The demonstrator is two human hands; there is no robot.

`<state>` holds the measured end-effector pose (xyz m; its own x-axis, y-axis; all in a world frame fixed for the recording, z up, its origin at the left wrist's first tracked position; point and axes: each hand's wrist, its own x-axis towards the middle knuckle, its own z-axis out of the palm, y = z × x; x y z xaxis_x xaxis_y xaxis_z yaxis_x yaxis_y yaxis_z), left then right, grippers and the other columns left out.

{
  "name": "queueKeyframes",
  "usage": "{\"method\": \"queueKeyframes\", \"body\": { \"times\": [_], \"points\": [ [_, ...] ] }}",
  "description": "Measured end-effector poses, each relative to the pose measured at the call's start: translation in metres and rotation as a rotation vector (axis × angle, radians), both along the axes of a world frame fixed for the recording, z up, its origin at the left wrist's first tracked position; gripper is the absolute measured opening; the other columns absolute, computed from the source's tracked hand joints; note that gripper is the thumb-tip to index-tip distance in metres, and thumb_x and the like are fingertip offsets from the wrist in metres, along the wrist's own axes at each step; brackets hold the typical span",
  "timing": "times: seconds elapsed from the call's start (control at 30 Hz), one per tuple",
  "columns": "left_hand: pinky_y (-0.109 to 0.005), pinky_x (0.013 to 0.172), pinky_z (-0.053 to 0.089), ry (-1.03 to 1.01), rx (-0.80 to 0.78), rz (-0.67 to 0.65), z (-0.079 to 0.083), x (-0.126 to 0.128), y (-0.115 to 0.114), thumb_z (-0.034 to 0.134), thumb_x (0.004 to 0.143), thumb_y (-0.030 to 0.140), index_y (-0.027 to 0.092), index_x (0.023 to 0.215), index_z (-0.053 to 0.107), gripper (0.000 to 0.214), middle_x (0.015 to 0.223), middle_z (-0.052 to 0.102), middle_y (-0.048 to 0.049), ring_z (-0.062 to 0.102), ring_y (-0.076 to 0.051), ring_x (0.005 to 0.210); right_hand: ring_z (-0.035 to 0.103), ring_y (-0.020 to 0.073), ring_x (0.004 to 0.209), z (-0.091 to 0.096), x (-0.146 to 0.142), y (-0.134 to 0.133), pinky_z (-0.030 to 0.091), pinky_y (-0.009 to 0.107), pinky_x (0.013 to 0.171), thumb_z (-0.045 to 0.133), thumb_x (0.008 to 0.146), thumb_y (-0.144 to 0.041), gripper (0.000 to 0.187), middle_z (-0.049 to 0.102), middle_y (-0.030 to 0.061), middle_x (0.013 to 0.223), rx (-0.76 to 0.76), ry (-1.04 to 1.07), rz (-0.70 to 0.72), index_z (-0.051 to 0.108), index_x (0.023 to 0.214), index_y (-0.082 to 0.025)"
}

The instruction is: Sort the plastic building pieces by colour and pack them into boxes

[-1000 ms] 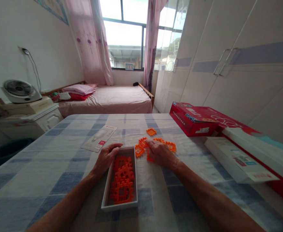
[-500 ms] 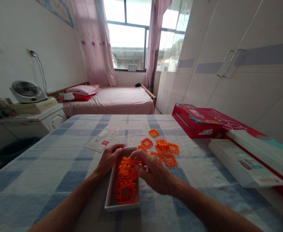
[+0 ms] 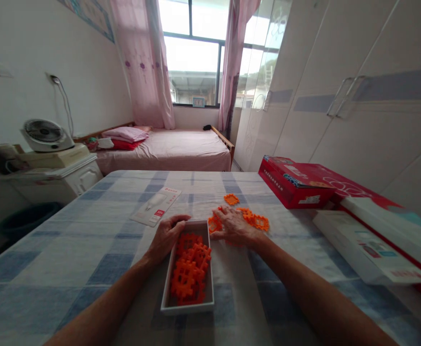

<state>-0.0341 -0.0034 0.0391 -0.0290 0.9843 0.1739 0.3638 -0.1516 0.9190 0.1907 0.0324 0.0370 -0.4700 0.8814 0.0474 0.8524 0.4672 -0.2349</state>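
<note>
A narrow white tray (image 3: 166,293) lies lengthwise on the checked tablecloth and holds several orange lattice pieces (image 3: 189,270). My left hand (image 3: 167,236) grips the tray's far left corner, fingers curled over the rim. Just right of the tray's far end, my right hand (image 3: 234,226) rests palm down on a loose cluster of orange pieces (image 3: 257,221), fingers spread over them. One more orange piece (image 3: 231,199) lies alone a little farther back.
A white leaflet (image 3: 155,206) lies behind the left hand. Red boxes (image 3: 296,181) and a long white box (image 3: 365,246) line the table's right side against the wardrobe. A fan (image 3: 46,135) on a cabinet stands at left; a bed is beyond the table.
My right hand, which was over the tray with orange pieces half a second ago, has gone back to the loose pile. The tray holds more pieces. My left hand has stayed on the tray.
</note>
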Motion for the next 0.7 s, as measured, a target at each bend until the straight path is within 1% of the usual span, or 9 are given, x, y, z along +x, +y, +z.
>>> {"method": "queueKeyframes", "body": {
  "times": [0.07,0.13,0.23,0.3,0.4,0.5,0.57,0.6,0.7],
  "points": [
    [-0.035,0.081,0.049,0.000,0.005,0.000,0.001,0.001,0.000,0.054,0.067,0.039,0.015,0.085,0.072,0.035,0.088,0.072,-0.0067,0.064,-0.024,0.085,0.044,0.0300,0.118,0.002,-0.001,-0.003,0.035,0.045,0.096,0.063,0.073,-0.055,0.060,0.050,0.0154,0.124,0.045,-0.010,0.016,0.054,0.120,-0.020],
    [-0.035,0.081,0.049,0.007,0.007,0.002,0.001,0.001,0.000,0.053,0.066,0.038,0.015,0.085,0.072,0.035,0.088,0.072,-0.0067,0.064,-0.024,0.086,0.048,0.0264,0.111,0.005,-0.002,-0.008,0.037,0.040,0.093,0.062,0.075,-0.053,0.052,0.053,0.0136,0.117,0.085,-0.014,0.030,0.056,0.114,-0.019],
    [-0.036,0.080,0.049,0.012,0.006,-0.012,0.001,-0.001,-0.001,0.053,0.068,0.037,0.014,0.090,0.071,0.036,0.091,0.071,-0.0081,0.063,-0.024,0.086,0.048,0.0258,0.109,0.008,-0.002,-0.013,0.036,0.039,0.092,0.060,0.077,-0.054,0.053,0.053,0.0132,0.115,0.137,-0.036,0.040,0.055,0.117,-0.020],
    [-0.037,0.084,0.048,0.035,0.093,-0.061,0.004,-0.003,-0.003,0.053,0.072,0.034,0.015,0.094,0.070,0.034,0.098,0.069,-0.0089,0.062,-0.024,0.091,0.046,0.0269,0.110,0.007,-0.001,-0.015,0.035,0.042,0.093,0.058,0.078,-0.055,0.054,0.053,0.0131,0.114,0.181,-0.053,0.050,0.054,0.119,-0.020],
    [-0.039,0.098,0.039,0.183,0.321,-0.214,0.015,-0.002,-0.011,0.052,0.075,0.027,0.022,0.091,0.072,0.026,0.109,0.066,-0.0070,0.055,-0.024,0.108,0.041,0.0277,0.117,0.002,0.001,-0.014,0.031,0.043,0.098,0.052,0.082,-0.056,0.052,0.049,0.0142,0.123,0.243,-0.053,0.091,0.054,0.118,-0.019],
    [-0.040,0.105,0.032,0.380,0.410,-0.459,0.027,0.004,-0.023,0.052,0.076,0.021,0.027,0.088,0.073,0.026,0.112,0.065,-0.0042,0.048,-0.024,0.119,0.039,0.0263,0.120,-0.002,0.003,-0.012,0.030,0.042,0.100,0.049,0.085,-0.053,0.050,0.049,0.0144,0.126,0.233,-0.036,0.117,0.052,0.118,-0.015],
    [-0.040,0.106,0.031,0.453,0.415,-0.593,0.033,0.008,-0.028,0.054,0.076,0.021,0.028,0.090,0.073,0.025,0.106,0.067,-0.0043,0.050,-0.023,0.116,0.044,0.0244,0.115,-0.003,0.003,-0.011,0.033,0.040,0.098,0.050,0.085,-0.051,0.047,0.053,0.0128,0.118,0.204,-0.022,0.110,0.053,0.115,-0.015],
    [-0.039,0.106,0.031,0.469,0.415,-0.630,0.035,0.009,-0.029,0.055,0.076,0.023,0.028,0.089,0.072,0.022,0.102,0.068,-0.0046,0.052,-0.023,0.113,0.045,0.0235,0.112,-0.002,0.003,-0.011,0.034,0.039,0.096,0.050,0.086,-0.050,0.044,0.055,0.0117,0.115,0.197,-0.009,0.105,0.053,0.114,-0.015],
    [-0.037,0.105,0.031,0.482,0.417,-0.660,0.037,0.009,-0.027,0.062,0.075,0.030,0.025,0.084,0.071,0.014,0.089,0.069,-0.0045,0.058,-0.021,0.102,0.047,0.0217,0.109,-0.001,0.002,-0.010,0.035,0.037,0.094,0.053,0.085,-0.047,0.040,0.055,0.0100,0.112,0.189,0.027,0.101,0.055,0.110,-0.017]
  ]
}}
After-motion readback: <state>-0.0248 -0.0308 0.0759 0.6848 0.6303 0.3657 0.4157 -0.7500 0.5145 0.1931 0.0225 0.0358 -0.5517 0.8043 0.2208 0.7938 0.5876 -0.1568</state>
